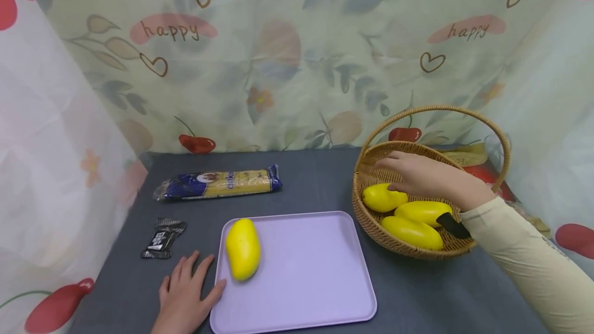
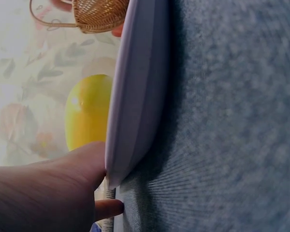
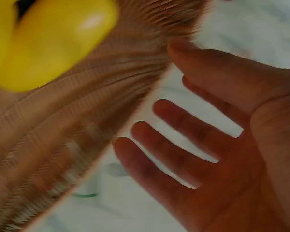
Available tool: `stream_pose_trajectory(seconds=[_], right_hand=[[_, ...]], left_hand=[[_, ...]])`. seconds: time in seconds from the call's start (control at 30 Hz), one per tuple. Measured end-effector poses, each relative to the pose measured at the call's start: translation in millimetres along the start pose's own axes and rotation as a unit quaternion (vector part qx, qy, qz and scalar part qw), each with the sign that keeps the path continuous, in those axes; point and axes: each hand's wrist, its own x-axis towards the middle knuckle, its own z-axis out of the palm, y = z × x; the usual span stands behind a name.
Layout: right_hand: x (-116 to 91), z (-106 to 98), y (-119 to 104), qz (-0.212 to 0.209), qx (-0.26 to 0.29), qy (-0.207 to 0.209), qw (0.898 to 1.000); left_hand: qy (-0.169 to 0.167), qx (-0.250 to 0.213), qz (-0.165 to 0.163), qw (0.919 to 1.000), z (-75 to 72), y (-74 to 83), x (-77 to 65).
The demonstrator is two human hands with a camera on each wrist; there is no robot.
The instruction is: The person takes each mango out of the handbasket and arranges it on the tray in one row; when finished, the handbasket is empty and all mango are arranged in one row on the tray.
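Mango on tray, ten o'clock; three more in basket, tray's two o'clock. Right hand released over basket. Left hand released, fingers spread, thumb touching tray's nine o'clock rim.

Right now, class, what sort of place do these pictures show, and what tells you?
Probably a staged tabletop booth: patterned curtains hang on three sides of a grey table, with a lilac tray and a wicker basket set out on it.

Four yellow mangoes show, one on the single lilac tray, three in the single wicker basket; one pasta packet; one black-wrapped snack; the partly hidden packages behind the basket defy a sure count.
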Motion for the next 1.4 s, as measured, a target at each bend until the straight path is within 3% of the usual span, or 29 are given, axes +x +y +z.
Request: stream_pose_trajectory(seconds=[0.17, 0.4, 0.77, 1.4], right_hand=[[6.8, 14.1, 34.9, 0.029, 0.047, -0.047, 0.997], [10.3, 31.8, 54.1, 0.059, 0.094, -0.089, 0.990], [20.0, 51.1, 53.4, 0.020, 0.104, -0.106, 0.989], [24.2, 53.3, 49.4, 0.027, 0.095, -0.131, 0.986]], left_hand=[[0.003, -0.001, 0.004, 1.0000, 0.3, -0.6, -0.4], [0.007, 0.002, 0.001, 1.0000, 2.7, -1.7, 0.6], [0.013, -0.022, 0.000, 0.9997, 5.5, -4.0, -0.4], [0.007, -0.055, 0.002, 0.9985, 5.5, -5.1, 0.0]])
